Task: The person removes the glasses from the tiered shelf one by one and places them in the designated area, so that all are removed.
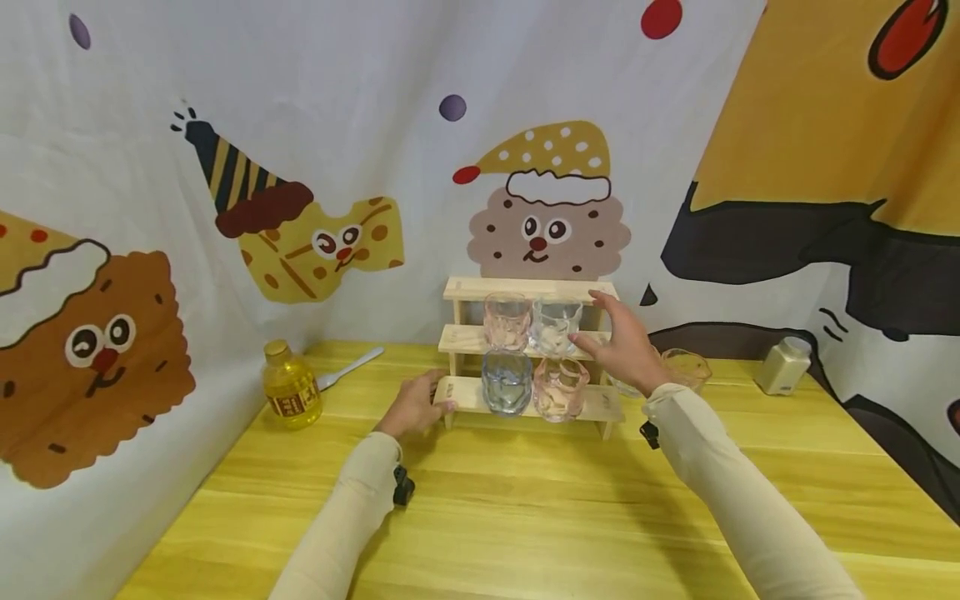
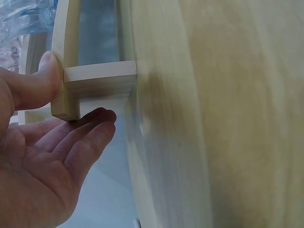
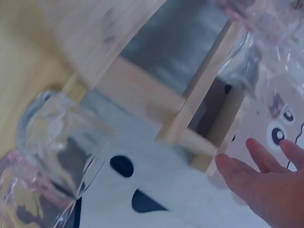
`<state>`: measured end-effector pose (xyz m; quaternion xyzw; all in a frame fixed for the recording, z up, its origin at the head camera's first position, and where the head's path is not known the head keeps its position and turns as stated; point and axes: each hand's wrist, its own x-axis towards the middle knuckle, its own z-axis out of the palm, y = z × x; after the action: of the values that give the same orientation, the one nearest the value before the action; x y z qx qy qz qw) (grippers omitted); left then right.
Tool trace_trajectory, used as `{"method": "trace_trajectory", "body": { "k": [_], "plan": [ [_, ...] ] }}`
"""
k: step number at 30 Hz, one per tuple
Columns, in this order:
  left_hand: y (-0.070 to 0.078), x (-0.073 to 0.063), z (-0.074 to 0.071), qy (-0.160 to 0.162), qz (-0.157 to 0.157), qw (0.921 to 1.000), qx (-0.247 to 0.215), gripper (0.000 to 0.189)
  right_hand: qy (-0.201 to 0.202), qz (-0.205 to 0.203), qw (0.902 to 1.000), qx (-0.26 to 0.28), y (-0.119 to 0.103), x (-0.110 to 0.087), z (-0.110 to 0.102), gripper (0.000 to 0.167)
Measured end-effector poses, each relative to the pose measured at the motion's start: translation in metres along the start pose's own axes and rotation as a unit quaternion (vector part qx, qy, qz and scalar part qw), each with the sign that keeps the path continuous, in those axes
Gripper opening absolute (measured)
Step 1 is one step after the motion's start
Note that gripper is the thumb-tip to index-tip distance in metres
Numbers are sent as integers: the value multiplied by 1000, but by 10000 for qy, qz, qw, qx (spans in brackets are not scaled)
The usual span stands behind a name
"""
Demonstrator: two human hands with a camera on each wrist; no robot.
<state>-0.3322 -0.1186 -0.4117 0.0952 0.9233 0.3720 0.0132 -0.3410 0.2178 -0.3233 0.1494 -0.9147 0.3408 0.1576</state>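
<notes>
A three-tier wooden rack (image 1: 480, 289) stands at the back of the table. My left hand (image 1: 411, 406) holds the left end of its lowest shelf (image 2: 71, 57), thumb on top and fingers underneath. On the middle shelf are a pink glass (image 1: 507, 321) and a clear glass (image 1: 557, 323); a blue glass (image 1: 507, 383) and a second pink glass (image 1: 561, 389) stand on the lowest one. My right hand (image 1: 626, 350) is at the clear glass's right side, thumb and fingers spread. In the right wrist view its extended fingers (image 3: 261, 159) hold nothing.
Right of the rack, partly behind my right hand, are another clear glass (image 3: 61, 137) and a pinkish glass (image 3: 33, 194). A yellow oil bottle (image 1: 292, 387) and a white plastic utensil (image 1: 351, 368) lie to the left. A small white-capped jar (image 1: 784, 367) stands far right, near the patterned curtain.
</notes>
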Motion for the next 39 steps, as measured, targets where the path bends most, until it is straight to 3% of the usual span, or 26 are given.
{"method": "trace_trajectory", "body": {
  "k": [6,18,28,39],
  "plan": [
    [-2,1,1,-1,-21,10000,-25,65,-224,-45,9996,139,-10,8,13,86],
    [-2,-1,4,7,-100,9998,-198,64,-378,642,9935,863,-17,24,26,90],
    [0,-2,3,23,-69,9998,-207,64,-180,871,9904,1057,-16,27,32,83],
    [0,-1,2,45,-14,9998,-174,65,-6,742,9916,1063,-16,25,29,82]
  ]
}}
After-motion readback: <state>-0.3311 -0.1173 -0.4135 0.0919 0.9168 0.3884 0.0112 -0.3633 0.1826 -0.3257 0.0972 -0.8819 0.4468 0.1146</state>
